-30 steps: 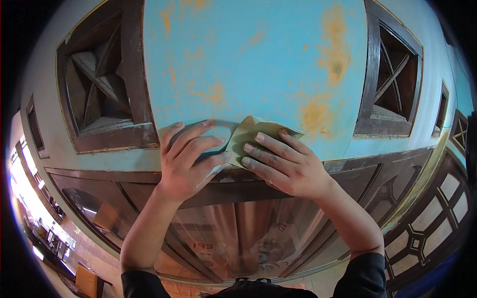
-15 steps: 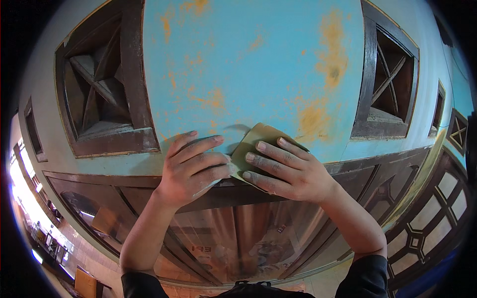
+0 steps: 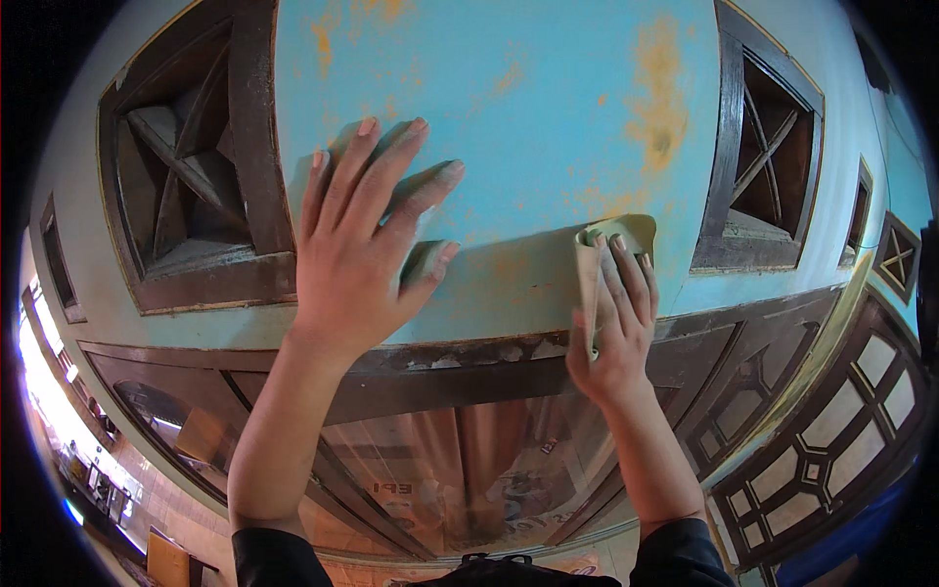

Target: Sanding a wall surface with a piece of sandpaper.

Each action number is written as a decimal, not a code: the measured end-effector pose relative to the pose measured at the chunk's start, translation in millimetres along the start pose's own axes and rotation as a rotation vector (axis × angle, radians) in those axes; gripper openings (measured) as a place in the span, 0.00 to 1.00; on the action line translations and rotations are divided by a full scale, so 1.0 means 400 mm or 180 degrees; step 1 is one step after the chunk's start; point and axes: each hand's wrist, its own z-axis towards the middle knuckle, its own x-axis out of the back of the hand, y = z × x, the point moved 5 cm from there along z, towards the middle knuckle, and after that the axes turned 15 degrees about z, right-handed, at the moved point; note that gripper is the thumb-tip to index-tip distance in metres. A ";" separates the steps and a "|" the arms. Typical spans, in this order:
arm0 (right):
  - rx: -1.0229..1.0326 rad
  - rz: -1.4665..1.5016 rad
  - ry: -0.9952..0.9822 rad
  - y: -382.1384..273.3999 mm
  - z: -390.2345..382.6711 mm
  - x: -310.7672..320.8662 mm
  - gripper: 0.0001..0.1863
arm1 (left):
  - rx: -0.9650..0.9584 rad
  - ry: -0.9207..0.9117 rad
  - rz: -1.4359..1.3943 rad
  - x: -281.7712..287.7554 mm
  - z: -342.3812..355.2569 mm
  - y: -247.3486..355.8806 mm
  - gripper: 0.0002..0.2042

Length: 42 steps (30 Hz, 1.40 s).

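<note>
While centred on the blue wall [image 3: 538, 117], records a separation since the preceding views: left hand [image 3: 357, 249], higher and off the tan sheet [image 3: 587, 276], spread wide and empty (contact with the wall hard to tell); right hand [image 3: 618, 338] holding the sheet, now curled along one side, at the wall near the dark wooden rail [image 3: 440, 383]. Suggests one-handed control of the sheet, with the left free.
</note>
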 end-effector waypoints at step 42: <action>-0.0518 0.0032 -0.0807 -0.101 -0.146 -0.064 0.29 | 0.0090 -0.0322 0.0494 -0.031 -0.069 -0.012 0.27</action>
